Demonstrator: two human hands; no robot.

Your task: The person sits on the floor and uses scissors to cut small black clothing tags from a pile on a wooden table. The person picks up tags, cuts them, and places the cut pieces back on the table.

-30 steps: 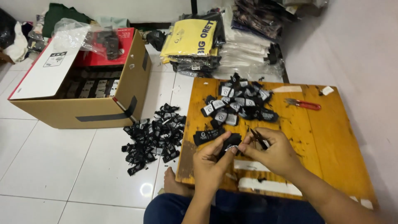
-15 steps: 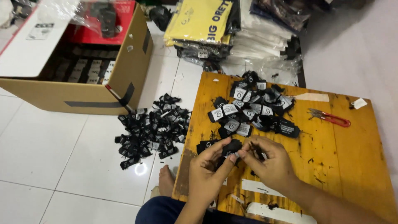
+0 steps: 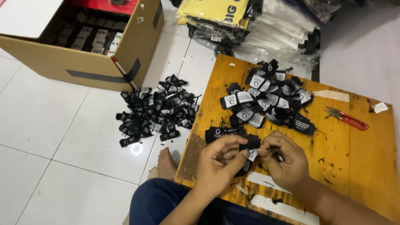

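Both hands pinch one small black label (image 3: 251, 143) between fingertips: the left hand (image 3: 218, 160) from one side, the right hand (image 3: 285, 160) from the other. It sits just above the near part of the wooden board (image 3: 366, 166). More labels are heaped (image 3: 268, 98) farther up the board. A loose pinch could let it drop into the floor pile (image 3: 156, 110) left of the board.
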